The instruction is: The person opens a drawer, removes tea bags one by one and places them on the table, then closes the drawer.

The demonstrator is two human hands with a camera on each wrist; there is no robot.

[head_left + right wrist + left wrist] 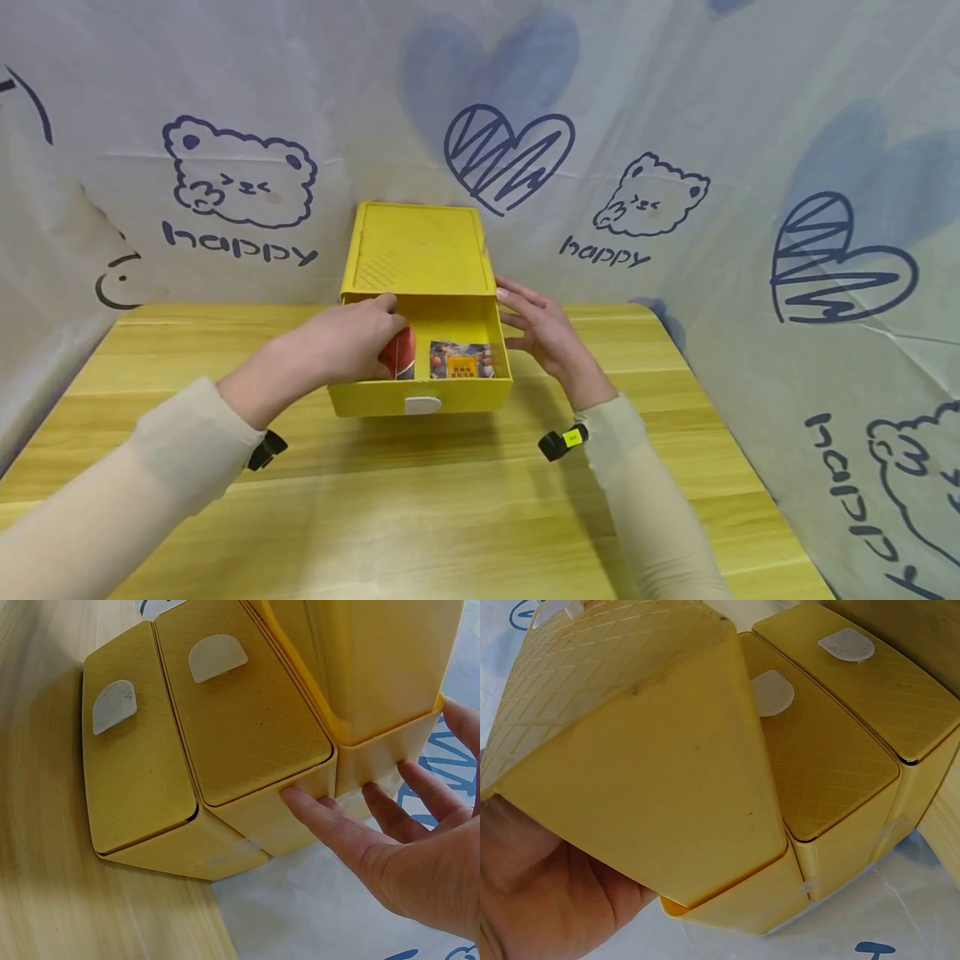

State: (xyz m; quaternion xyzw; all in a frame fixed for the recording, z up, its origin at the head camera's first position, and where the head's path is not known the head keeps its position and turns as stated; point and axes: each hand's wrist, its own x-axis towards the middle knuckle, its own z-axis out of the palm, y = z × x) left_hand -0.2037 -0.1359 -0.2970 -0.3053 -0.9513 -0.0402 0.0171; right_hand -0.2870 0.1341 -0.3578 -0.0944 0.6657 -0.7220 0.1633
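Note:
A yellow drawer cabinet (pixel 420 250) stands at the back of the table, its top drawer (pixel 423 400) pulled out. My left hand (pixel 348 337) reaches over the drawer's left wall and holds a red packet (pixel 402 354) inside; its fingertips are partly hidden. A colourful printed packet (pixel 461 360) lies in the drawer's right part. In the left wrist view, the drawer wall hides the fingers of the left hand (pixel 555 892). My right hand (pixel 420 855) rests its extended, spread fingers against the cabinet's right side.
Two lower drawers, a middle drawer (pixel 247 720) and a bottom drawer (pixel 142 757), sit closed with white tabs. The cabinet stands on a wood-grain table (pixel 420 517). Behind it hangs a pale cloth (pixel 360 83) printed with bears and hearts.

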